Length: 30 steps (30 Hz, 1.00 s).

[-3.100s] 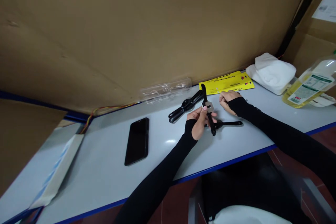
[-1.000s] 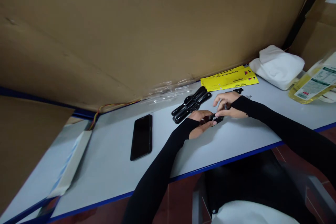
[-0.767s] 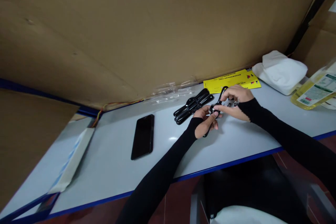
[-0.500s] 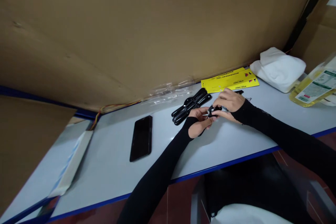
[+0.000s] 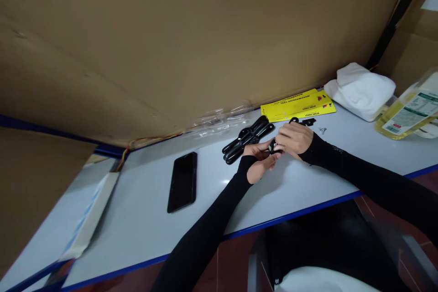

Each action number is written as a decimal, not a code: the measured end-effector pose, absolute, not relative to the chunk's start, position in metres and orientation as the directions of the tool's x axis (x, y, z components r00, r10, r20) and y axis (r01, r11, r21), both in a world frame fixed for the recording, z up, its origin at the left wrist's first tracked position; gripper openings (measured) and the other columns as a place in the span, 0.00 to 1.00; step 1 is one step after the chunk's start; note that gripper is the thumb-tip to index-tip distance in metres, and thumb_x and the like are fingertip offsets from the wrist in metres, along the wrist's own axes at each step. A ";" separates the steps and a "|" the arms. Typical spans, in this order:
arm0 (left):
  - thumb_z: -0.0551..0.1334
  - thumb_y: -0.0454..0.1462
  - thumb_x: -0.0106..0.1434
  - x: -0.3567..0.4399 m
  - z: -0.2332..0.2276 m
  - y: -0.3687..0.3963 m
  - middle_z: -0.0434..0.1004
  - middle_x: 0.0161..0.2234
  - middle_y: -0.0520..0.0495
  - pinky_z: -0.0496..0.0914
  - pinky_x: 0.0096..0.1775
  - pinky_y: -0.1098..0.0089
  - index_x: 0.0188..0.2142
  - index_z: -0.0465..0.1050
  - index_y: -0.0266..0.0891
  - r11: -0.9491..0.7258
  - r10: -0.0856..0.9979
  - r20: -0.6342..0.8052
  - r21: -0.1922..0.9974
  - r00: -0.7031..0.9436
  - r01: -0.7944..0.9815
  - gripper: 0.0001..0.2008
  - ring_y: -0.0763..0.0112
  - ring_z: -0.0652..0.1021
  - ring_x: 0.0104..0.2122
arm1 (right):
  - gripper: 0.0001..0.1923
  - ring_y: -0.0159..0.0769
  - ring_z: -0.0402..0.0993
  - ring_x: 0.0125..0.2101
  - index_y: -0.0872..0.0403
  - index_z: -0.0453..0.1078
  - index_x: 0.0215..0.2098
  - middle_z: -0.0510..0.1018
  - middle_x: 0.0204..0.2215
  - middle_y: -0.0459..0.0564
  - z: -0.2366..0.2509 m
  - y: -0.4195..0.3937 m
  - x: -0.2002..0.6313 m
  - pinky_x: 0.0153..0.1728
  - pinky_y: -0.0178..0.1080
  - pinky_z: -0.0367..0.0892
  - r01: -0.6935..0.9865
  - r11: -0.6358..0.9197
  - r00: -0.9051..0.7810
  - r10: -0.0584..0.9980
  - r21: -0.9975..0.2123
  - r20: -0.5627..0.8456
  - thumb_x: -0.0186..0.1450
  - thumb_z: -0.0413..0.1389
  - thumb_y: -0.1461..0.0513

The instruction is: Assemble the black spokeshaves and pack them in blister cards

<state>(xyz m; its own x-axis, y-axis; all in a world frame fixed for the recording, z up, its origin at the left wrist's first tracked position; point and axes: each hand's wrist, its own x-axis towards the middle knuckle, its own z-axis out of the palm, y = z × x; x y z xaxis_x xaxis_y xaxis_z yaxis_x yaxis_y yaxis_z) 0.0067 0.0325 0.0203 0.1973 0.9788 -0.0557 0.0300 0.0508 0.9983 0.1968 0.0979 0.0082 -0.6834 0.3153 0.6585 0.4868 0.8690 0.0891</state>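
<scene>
**Head view: both hands closed on one small black part**

Head camera, looking down at a pale table (image 5: 143, 232) with a blue edge. Left hand (image 5: 259, 163) curled, fingers folded around a small black part (image 5: 273, 147), held just above the tabletop near the far middle. Right hand (image 5: 293, 139) laid over the same part from the right, fingertips pinching it against the left thumb. Most of the part hidden between the hands; long axis and heading impossible to tell. Just beyond the left hand, a bundle of black handles (image 5: 247, 138), lying flat, long axis running from near left to far right. Behind the right hand, a loose black piece (image 5: 303, 121) and a tiny metal bit (image 5: 322, 130). Farther back, yellow cards (image 5: 297, 105); a phone (image 5: 182, 181) well to the left.
</scene>
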 end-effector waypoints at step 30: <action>0.76 0.41 0.54 0.005 0.021 0.029 0.71 0.22 0.52 0.65 0.25 0.69 0.61 0.78 0.31 0.004 0.999 -0.014 0.972 0.042 0.234 0.36 0.70 0.69 0.21 | 0.17 0.34 0.65 0.27 0.51 0.68 0.33 0.75 0.30 0.47 0.000 0.073 0.176 0.31 0.38 0.53 0.692 0.535 -0.389 0.842 -0.484 0.374 0.71 0.58 0.49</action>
<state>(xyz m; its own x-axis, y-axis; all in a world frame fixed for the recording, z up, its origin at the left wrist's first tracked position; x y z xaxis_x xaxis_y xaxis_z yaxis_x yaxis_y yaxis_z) 0.0046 0.0293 0.0206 0.0422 0.9990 -0.0137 0.2340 0.0035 0.9722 0.1755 0.0732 -0.0005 -0.3892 0.8417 0.3743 0.6922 0.5353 -0.4840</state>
